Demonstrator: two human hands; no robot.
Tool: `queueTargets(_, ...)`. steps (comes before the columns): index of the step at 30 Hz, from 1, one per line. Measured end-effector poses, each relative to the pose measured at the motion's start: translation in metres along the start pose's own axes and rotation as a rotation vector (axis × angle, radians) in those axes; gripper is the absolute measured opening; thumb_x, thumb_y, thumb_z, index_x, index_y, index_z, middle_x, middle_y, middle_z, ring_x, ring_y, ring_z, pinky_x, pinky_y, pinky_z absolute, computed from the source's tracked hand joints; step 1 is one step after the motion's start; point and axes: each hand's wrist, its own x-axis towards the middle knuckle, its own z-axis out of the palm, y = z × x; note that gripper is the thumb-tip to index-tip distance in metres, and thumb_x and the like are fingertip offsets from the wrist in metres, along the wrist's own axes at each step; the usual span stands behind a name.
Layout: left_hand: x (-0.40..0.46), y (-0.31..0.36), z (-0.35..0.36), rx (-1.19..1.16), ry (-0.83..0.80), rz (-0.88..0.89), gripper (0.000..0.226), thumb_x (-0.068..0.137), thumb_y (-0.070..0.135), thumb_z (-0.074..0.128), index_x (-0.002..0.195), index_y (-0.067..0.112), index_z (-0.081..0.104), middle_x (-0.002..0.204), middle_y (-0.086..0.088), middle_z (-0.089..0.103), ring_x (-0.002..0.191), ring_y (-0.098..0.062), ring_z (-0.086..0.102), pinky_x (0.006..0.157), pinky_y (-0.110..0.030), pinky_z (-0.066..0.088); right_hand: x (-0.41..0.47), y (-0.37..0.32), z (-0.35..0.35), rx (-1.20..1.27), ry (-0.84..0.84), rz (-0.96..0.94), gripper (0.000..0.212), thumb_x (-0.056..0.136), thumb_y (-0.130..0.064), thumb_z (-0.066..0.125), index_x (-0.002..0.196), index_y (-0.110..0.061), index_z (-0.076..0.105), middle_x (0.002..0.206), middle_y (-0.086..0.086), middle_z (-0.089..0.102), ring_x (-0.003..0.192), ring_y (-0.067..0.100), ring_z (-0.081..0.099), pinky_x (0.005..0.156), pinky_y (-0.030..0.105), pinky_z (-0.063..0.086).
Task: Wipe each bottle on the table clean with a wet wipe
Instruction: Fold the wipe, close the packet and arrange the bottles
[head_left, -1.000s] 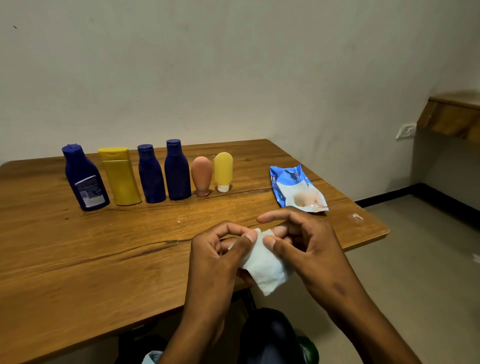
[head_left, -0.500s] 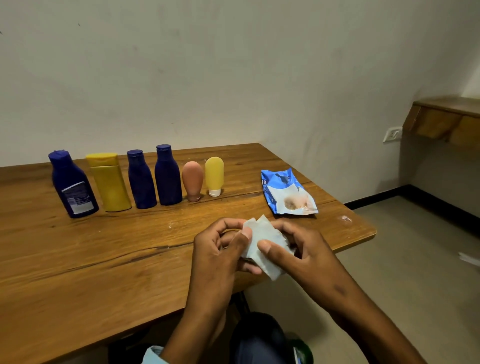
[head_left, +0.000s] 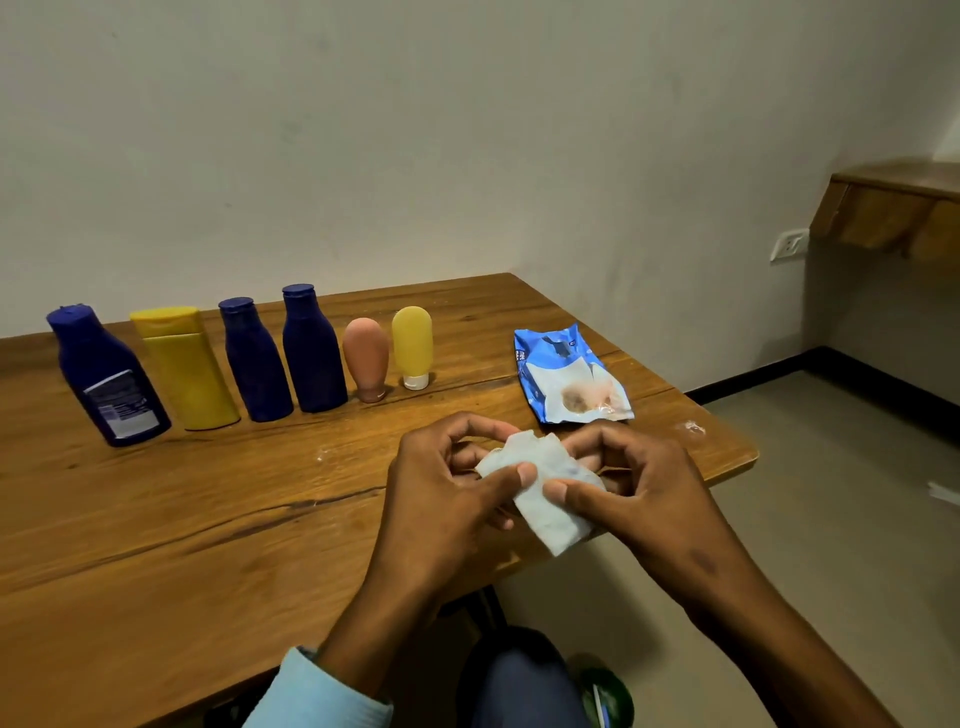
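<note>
six bottles stand in a row at the far side of the wooden table; near its front edge my left hand and right hand pinch a crumpled wet wipe between thumbs and curled fingers, the wipes packet lying just beyond.

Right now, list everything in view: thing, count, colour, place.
blue bottles: 3, dark blue, upright in the row at the table's far left
yellow bottle: 1, yellow, second from the left in the row
brown tube: 1, reddish brown, standing on its cap, fifth in the row
yellow tube: 1, yellow with white cap, right end of the row
wipe packet: 1, blue and white, lying flat right of the row
table: 1, brown wood
wall socket: 1, white, right wall
wet wipe: 1, white, crumpled, between both hands
left hand: pinches the wipe
right hand: pinches the wipe
</note>
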Motion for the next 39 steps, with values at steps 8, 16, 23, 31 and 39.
queueTargets(8, 0.045, 0.010, 0.023, 0.033, -0.048, 0.060, 0.011, 0.093, 0.014, 0.081, 0.097, 0.007, 0.073, 0.080, -0.013, 0.080, 0.062, -0.025, 0.078, 0.052, -0.028, 0.056, 0.027, 0.009, -0.026, 0.050, 0.037, -0.042, 0.002, 0.095, -0.013, 0.075, 0.094, -0.012, 0.075, 0.082, 0.007, 0.077, 0.075, 0.012, 0.076, 0.059, 0.034, 0.060)
queueTargets(16, 0.141, 0.024, 0.048, -0.024, -0.151, 0.052, 0.018, 0.097, -0.002, 0.071, 0.115, 0.000, 0.072, 0.099, -0.017, 0.081, 0.075, -0.019, 0.074, 0.065, -0.029, 0.061, 0.114, 0.016, -0.066, -0.085, 0.007, -0.063, 0.030, 0.096, -0.034, 0.073, 0.124, -0.027, 0.069, 0.112, -0.003, 0.075, 0.103, 0.011, 0.074, 0.080, 0.031, 0.065)
queueTargets(23, 0.192, -0.011, 0.064, 0.433, -0.207, 0.190, 0.030, 0.102, 0.004, 0.062, 0.131, 0.011, 0.068, 0.119, -0.005, 0.073, 0.091, -0.016, 0.074, 0.071, -0.028, 0.063, 0.176, 0.040, -0.095, -0.232, 0.146, -0.088, 0.040, 0.094, -0.004, 0.074, 0.126, -0.027, 0.070, 0.114, 0.006, 0.073, 0.095, 0.019, 0.075, 0.073, 0.038, 0.068)
queueTargets(31, 0.201, -0.024, 0.072, 0.703, -0.288, 0.304, 0.040, 0.092, 0.001, 0.069, 0.129, 0.017, 0.069, 0.129, -0.001, 0.070, 0.106, -0.004, 0.058, 0.084, -0.013, 0.050, 0.194, 0.063, -0.079, -0.346, 0.106, -0.135, 0.047, 0.096, -0.003, 0.068, 0.132, -0.032, 0.068, 0.127, 0.001, 0.069, 0.103, 0.012, 0.070, 0.076, 0.031, 0.067)
queueTargets(39, 0.190, -0.036, 0.072, 0.542, -0.096, 0.389, 0.021, 0.086, -0.002, 0.072, 0.091, 0.017, 0.078, 0.093, 0.009, 0.072, 0.083, -0.005, 0.066, 0.066, -0.014, 0.050, 0.198, 0.059, -0.059, -0.424, 0.187, -0.124, 0.034, 0.101, -0.012, 0.063, 0.129, -0.029, 0.069, 0.113, -0.001, 0.071, 0.099, 0.013, 0.069, 0.082, 0.034, 0.064)
